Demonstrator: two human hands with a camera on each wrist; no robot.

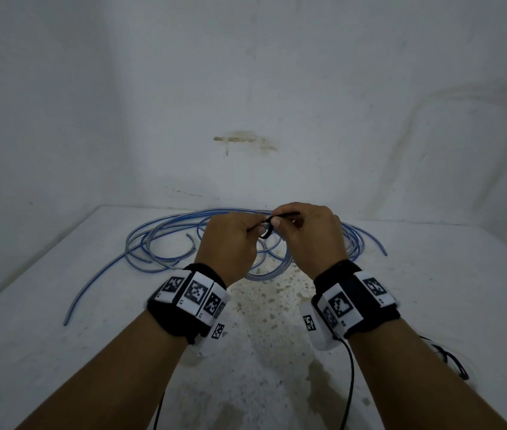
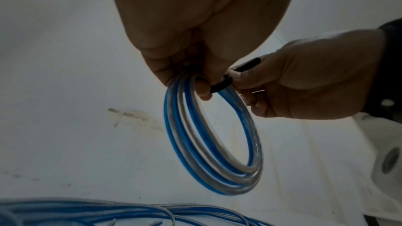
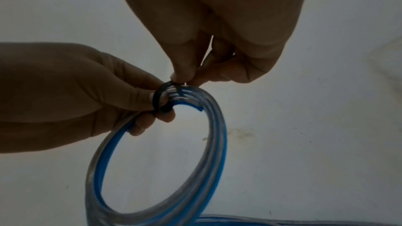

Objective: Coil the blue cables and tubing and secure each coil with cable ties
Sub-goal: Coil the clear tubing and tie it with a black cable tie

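A small coil of clear tubing with blue stripes point(image 2: 213, 143) hangs in the air between my hands. My left hand point(image 2: 195, 82) grips the top of the coil point(image 3: 152, 178), its fingers curled round the strands. A black cable tie point(image 2: 222, 87) loops around the strands right beside those fingers. My right hand point(image 3: 185, 76) pinches the tie point(image 3: 158, 95) just above the coil. In the head view the left hand point(image 1: 255, 234) and the right hand point(image 1: 286, 225) meet above the table, with the tie's tail point(image 1: 286, 215) sticking out to the right. There the hands hide most of the coil.
More blue-striped tubing point(image 1: 159, 240) lies in loose loops on the white table point(image 1: 59, 305) behind my hands, one end trailing toward the front left. A white wall stands close behind. Black cords point(image 1: 450, 358) lie at the table's right side.
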